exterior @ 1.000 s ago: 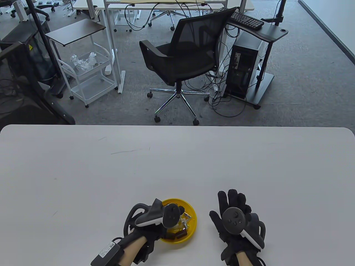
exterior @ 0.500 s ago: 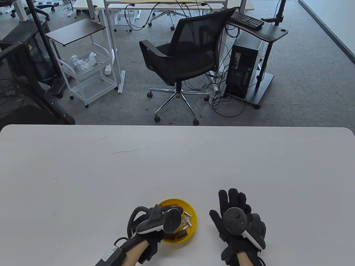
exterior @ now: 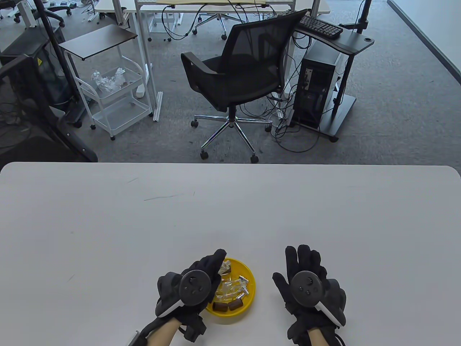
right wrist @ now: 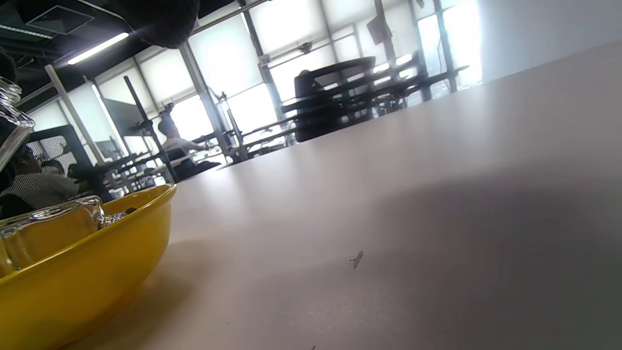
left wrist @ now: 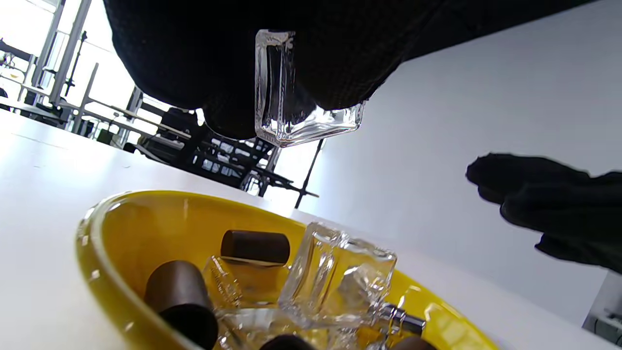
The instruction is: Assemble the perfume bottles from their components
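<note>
glass bottle (left wrist: 291,92) newly in left hand (exterior: 192,284)

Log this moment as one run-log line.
left hand: holds glass bottle above yellow bowl | right hand: open, flat on table | bowl: brown caps, glass parts

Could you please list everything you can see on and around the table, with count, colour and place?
Table: one, white, across the foreground.
Bowl: one, yellow, near edge between the hands.
Glass bottle: one, clear, pinched in the left hand above the bowl.
Loose glass bottles: several, clear, in the bowl.
Caps: a few, dark brown, in the bowl.
Office chair: one, black, beyond the table.
Cart: one, white, far left on the floor.
Computer tower: one, black, far right.
Keyboard: one, black, on the stand above the tower.
Left hand: black glove, over the bowl.
Right hand: black glove, flat on the table right of the bowl.
</note>
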Available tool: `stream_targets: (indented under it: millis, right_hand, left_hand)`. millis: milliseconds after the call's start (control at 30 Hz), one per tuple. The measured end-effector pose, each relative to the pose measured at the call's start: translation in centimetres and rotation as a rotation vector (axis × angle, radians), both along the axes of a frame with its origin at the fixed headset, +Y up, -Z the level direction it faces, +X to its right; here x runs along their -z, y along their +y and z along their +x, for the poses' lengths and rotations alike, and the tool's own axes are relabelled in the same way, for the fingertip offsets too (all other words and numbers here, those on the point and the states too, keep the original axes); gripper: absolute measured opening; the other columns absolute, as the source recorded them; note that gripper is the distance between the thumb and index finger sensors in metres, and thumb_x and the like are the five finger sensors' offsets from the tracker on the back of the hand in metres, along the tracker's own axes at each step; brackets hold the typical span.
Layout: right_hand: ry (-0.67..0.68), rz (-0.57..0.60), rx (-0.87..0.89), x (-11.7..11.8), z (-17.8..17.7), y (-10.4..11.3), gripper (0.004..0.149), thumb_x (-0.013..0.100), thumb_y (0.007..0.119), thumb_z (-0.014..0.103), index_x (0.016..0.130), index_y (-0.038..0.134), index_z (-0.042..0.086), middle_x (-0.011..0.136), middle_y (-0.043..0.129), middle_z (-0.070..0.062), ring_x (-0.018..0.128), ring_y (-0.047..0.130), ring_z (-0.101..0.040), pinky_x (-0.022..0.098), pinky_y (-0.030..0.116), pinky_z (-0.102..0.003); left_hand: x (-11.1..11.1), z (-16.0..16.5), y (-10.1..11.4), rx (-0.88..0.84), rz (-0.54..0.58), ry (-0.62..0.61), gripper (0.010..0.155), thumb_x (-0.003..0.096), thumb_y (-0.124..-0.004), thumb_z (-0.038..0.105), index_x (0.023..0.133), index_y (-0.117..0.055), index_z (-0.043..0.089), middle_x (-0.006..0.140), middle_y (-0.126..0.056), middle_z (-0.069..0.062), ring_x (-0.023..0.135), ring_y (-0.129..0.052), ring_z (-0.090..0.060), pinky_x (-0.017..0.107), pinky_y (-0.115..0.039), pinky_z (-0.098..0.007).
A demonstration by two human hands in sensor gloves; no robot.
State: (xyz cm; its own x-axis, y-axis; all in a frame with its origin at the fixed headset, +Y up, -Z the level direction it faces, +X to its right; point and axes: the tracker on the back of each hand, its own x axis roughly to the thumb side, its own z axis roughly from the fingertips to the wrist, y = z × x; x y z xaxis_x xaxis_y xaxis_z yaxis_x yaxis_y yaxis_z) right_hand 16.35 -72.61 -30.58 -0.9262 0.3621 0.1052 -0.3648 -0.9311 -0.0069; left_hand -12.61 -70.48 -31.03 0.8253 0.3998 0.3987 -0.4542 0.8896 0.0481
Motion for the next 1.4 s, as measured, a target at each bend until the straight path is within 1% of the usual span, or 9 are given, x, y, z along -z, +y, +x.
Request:
stream_targets:
  millis: [167, 233, 500, 633, 800, 1000, 1133, 1300, 1400]
  right_hand:
    - [-0.004, -0.004, -0.006, -0.1, 0.0, 0.0, 0.069, 0.066, 0.058, 0.047, 0.112, 0.017, 0.017, 0.117, 0.007, -0.019, 0.1, 0.008, -0.051, 0.068, 0.027, -0.068]
    - [-0.006, -0.005, -0.009, -0.1, 0.0, 0.0, 0.069, 0.066, 0.058, 0.047, 0.112, 0.017, 0.017, 0.117, 0.007, -0.019, 0.1, 0.008, -0.051, 0.068, 0.027, -0.068]
    - [-0.012, -0.023, -0.013, 0.0, 0.1, -0.2, 0.069, 0.066, 0.058, 0.047, 0.112, 0.017, 0.017, 0.117, 0.007, -0.019, 0.1, 0.009, -0.051, 0.068, 0.027, -0.068]
    - [0.02, -0.003, 0.0, 0.0, -0.1, -0.2, 0.068, 0.066, 0.058, 0.046, 0.113, 0.018, 0.016, 0.117, 0.008, -0.02, 0.101, 0.009, -0.051, 0.069, 0.027, -0.068]
    - [0.084, 0.056, 0.066, -0.4, -0.9, 0.5, 0.069, 0.066, 0.059, 0.045, 0.114, 0.021, 0.014, 0.119, 0.011, -0.021, 0.102, 0.011, -0.052, 0.069, 0.027, -0.068]
    - [0.161, 0.128, 0.082, -0.8, -2.9, 1.3, 0.066, 0.064, 0.066, 0.041, 0.114, 0.038, 0.008, 0.119, 0.037, -0.025, 0.102, 0.029, -0.056, 0.07, 0.037, -0.067]
    - [0.212, 0.156, 0.03, -1.1, -4.4, 1.4, 0.062, 0.063, 0.07, 0.038, 0.112, 0.046, 0.009, 0.117, 0.047, -0.023, 0.101, 0.038, -0.055, 0.069, 0.042, -0.066]
    - [0.298, 0.099, -0.029, -0.9, -6.8, 1.0, 0.058, 0.06, 0.076, 0.034, 0.109, 0.056, 0.009, 0.112, 0.061, -0.022, 0.099, 0.05, -0.054, 0.068, 0.049, -0.065]
    - [0.262, 0.102, -0.116, -0.6, -8.0, 0.9, 0.054, 0.058, 0.08, 0.035, 0.103, 0.066, 0.007, 0.102, 0.074, -0.021, 0.095, 0.059, -0.054, 0.066, 0.052, -0.065]
  left_hand:
    - [-0.8, -1.4, 0.5, -0.148, 0.018, -0.019, 0.065, 0.0519, -0.081, 0.024, 0.11, -0.052, 0.018, 0.1, -0.075, -0.012, 0.083, -0.089, -0.035, 0.057, -0.083, -0.043]
    - [-1.0, -1.9, 0.5, -0.198, 0.022, -0.027, 0.064, 0.0519, -0.08, 0.024, 0.11, -0.053, 0.019, 0.1, -0.074, -0.013, 0.083, -0.089, -0.034, 0.057, -0.084, -0.042]
    - [-1.0, -4.1, -1.0, -0.417, -0.061, -0.021, 0.06, 0.051, -0.081, 0.024, 0.107, -0.058, 0.021, 0.1, -0.072, -0.01, 0.085, -0.087, -0.034, 0.059, -0.083, -0.042]
    - [-1.2, -5.0, -1.4, -0.42, -0.069, 0.0, 0.06, 0.0504, -0.082, 0.026, 0.105, -0.06, 0.022, 0.099, -0.073, -0.009, 0.084, -0.088, -0.033, 0.058, -0.083, -0.043]
    - [-1.1, -5.7, -1.6, -0.455, -0.084, 0.015, 0.059, 0.0505, -0.083, 0.026, 0.105, -0.06, 0.022, 0.099, -0.074, -0.009, 0.084, -0.088, -0.033, 0.058, -0.082, -0.043]
    - [-1.0, -5.8, -1.5, -0.457, -0.079, 0.016, 0.059, 0.0507, -0.083, 0.027, 0.105, -0.06, 0.022, 0.099, -0.074, -0.008, 0.084, -0.088, -0.033, 0.058, -0.082, -0.044]
    - [-1.0, -6.1, -1.5, -0.463, -0.07, 0.024, 0.059, 0.0508, -0.083, 0.027, 0.105, -0.06, 0.022, 0.099, -0.074, -0.008, 0.084, -0.088, -0.033, 0.058, -0.081, -0.044]
    - [-1.1, -6.3, -1.4, -0.443, -0.051, 0.035, 0.059, 0.0509, -0.083, 0.027, 0.105, -0.06, 0.023, 0.099, -0.074, -0.008, 0.084, -0.088, -0.033, 0.059, -0.081, -0.044]
    - [-1.1, -6.4, -1.4, -0.442, -0.051, 0.036, 0.059, 0.0509, -0.083, 0.027, 0.105, -0.06, 0.022, 0.099, -0.074, -0.008, 0.084, -0.088, -0.033, 0.059, -0.081, -0.044]
